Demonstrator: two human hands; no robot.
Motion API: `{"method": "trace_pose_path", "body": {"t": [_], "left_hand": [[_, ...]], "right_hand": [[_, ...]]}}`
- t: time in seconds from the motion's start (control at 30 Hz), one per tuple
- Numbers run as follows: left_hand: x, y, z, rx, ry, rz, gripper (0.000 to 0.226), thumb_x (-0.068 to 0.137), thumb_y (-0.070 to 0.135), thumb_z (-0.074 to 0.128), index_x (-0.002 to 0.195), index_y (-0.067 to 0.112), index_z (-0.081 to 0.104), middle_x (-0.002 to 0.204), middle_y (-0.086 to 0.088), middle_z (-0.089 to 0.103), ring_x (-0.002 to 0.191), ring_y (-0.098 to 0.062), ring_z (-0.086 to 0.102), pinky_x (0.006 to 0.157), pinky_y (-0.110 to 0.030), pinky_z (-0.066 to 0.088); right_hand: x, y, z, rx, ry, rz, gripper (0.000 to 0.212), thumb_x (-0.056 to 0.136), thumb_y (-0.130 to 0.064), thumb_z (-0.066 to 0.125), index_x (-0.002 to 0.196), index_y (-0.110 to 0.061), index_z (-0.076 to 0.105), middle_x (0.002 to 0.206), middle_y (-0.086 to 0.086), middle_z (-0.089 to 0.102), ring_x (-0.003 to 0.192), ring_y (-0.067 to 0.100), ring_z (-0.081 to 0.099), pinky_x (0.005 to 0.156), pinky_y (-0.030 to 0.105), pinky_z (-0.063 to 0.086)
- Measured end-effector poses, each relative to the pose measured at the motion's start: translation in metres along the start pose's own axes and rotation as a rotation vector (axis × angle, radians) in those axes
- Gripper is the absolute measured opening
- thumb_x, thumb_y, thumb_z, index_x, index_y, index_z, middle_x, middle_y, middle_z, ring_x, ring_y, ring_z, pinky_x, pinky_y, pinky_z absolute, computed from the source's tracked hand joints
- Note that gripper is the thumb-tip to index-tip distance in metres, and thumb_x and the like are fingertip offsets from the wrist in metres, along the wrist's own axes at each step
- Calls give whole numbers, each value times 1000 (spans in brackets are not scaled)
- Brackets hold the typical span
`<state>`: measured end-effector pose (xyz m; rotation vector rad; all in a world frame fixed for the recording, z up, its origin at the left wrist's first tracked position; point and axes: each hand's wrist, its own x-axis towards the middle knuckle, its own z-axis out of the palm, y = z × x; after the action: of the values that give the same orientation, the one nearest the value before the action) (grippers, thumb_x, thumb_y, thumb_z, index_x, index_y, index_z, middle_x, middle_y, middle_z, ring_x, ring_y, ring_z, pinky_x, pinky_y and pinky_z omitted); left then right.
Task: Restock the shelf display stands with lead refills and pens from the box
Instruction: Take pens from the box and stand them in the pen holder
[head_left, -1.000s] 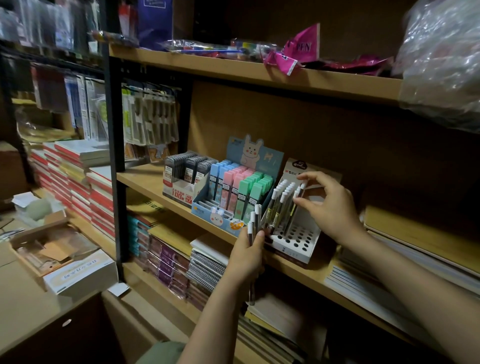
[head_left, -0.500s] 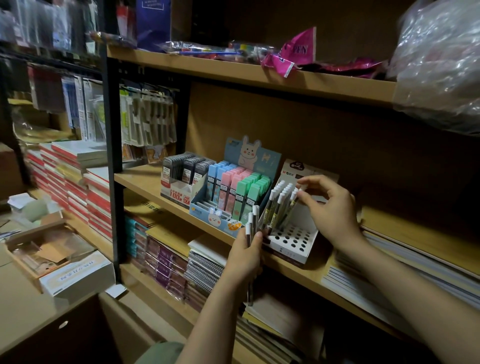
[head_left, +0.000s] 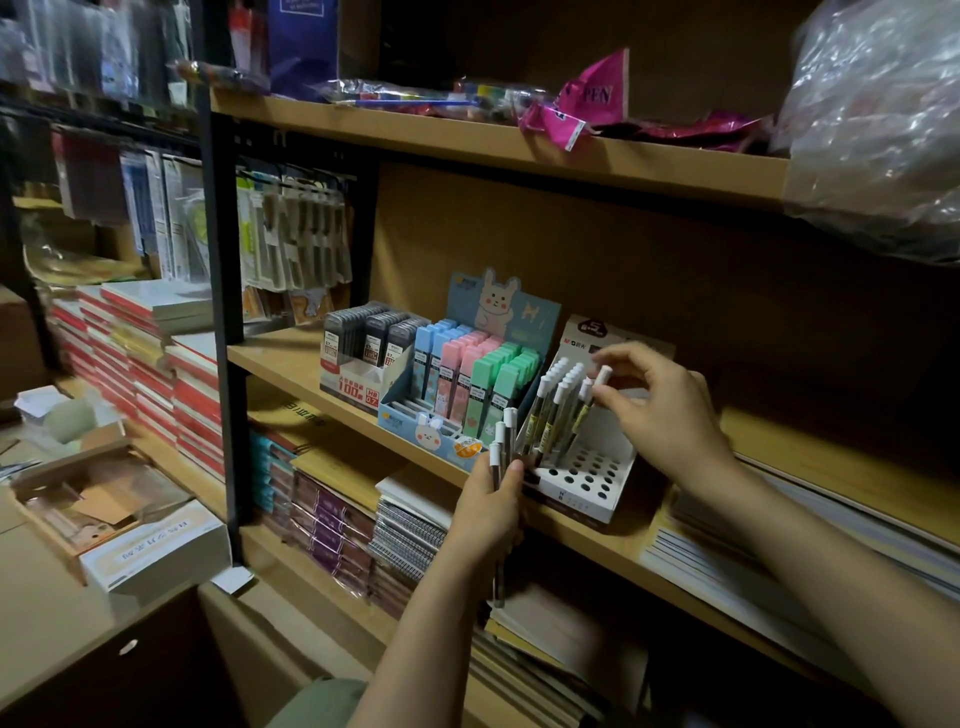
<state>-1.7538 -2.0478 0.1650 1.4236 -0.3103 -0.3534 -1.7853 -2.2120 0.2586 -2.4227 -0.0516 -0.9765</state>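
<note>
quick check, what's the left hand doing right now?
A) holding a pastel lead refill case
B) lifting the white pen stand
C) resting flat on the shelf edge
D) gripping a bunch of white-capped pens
D: the left hand is curled round a bunch of white-capped pens just in front of the white pen stand, while the right hand pinches a pen already in the stand.

The right hand (head_left: 660, 415) is pinching a white-capped pen (head_left: 592, 397) at the white pen stand (head_left: 597, 467). The left hand (head_left: 488, 514) is gripping spare pens (head_left: 501, 441) just beside it.
</note>
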Motion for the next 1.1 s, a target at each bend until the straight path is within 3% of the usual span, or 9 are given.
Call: {"method": "trace_pose_path", "body": {"t": [0.13, 0.3, 0.43, 0.57, 0.77, 0.83, 0.93, 1.0, 1.1], "left_hand": [[0, 0, 0, -23, -3, -6, 19, 105, 26, 39, 113, 12, 48, 90, -17, 52, 68, -23, 46, 55, -30, 39], [0, -2, -1, -52, -10, -13, 22, 104, 26, 40, 117, 11, 49, 88, -12, 54, 62, -16, 45, 53, -27, 39], [0, -1, 0, -59, -2, -7, 24, 104, 25, 40, 119, 11, 53, 82, -8, 56, 56, -12, 44, 48, -24, 37], [-1, 0, -1, -52, -17, -14, 26, 104, 25, 39, 121, 10, 53, 90, -11, 58, 59, -13, 46, 50, -24, 38], [-5, 1, -2, -85, -15, -3, 25, 105, 25, 39, 119, 10, 53, 86, -3, 60, 61, -12, 47, 51, -23, 39], [-6, 4, -4, -179, -13, 3, 24, 104, 25, 39, 113, 9, 55, 95, -3, 66, 62, -13, 50, 54, -25, 39], [-5, 8, -7, -301, -48, -2, 30, 103, 28, 40, 105, 6, 61, 84, -7, 61, 62, -12, 48, 57, -27, 37], [-5, 8, -9, -288, -56, -16, 29, 103, 28, 40, 111, 8, 61, 81, -5, 60, 62, -12, 49, 58, -27, 38], [-8, 2, -9, -162, -55, -46, 27, 103, 28, 41, 118, 13, 58, 80, -6, 58, 62, -13, 50, 56, -25, 40]], "right_hand": [[8, -2, 10, -68, -6, 16, 25, 79, -11, 77, 102, -17, 69, 101, -6, 64, 85, 0, 60, 63, -3, 41], [3, 4, 16, -124, 37, 27, 26, 79, -14, 78, 104, -16, 71, 105, -3, 62, 82, -2, 55, 62, 0, 42], [-1, 4, 18, -216, 22, -56, 26, 84, -16, 74, 109, -14, 70, 104, 0, 70, 89, 9, 63, 76, 14, 46], [-6, 7, 15, -371, 14, -157, 24, 86, -20, 72, 109, -15, 71, 111, 2, 71, 104, 19, 65, 89, 33, 53], [-4, 6, 13, -427, -10, -242, 19, 90, -20, 68, 107, -14, 73, 108, 0, 71, 98, 19, 62, 84, 32, 49], [-8, 6, 10, -419, -23, -241, 23, 92, -21, 65, 113, -14, 71, 113, -1, 69, 102, 17, 60, 88, 35, 50], [-6, 5, 6, -402, -70, -181, 24, 95, -25, 59, 116, -18, 69, 117, -4, 67, 108, 15, 57, 95, 41, 48], [1, 3, 8, -359, -68, -136, 20, 93, -25, 62, 108, -17, 72, 111, -3, 69, 104, 14, 59, 93, 38, 49], [8, -3, 12, -149, -3, 15, 11, 86, -23, 72, 94, -16, 76, 97, -2, 70, 83, 4, 60, 74, 17, 49]]}}
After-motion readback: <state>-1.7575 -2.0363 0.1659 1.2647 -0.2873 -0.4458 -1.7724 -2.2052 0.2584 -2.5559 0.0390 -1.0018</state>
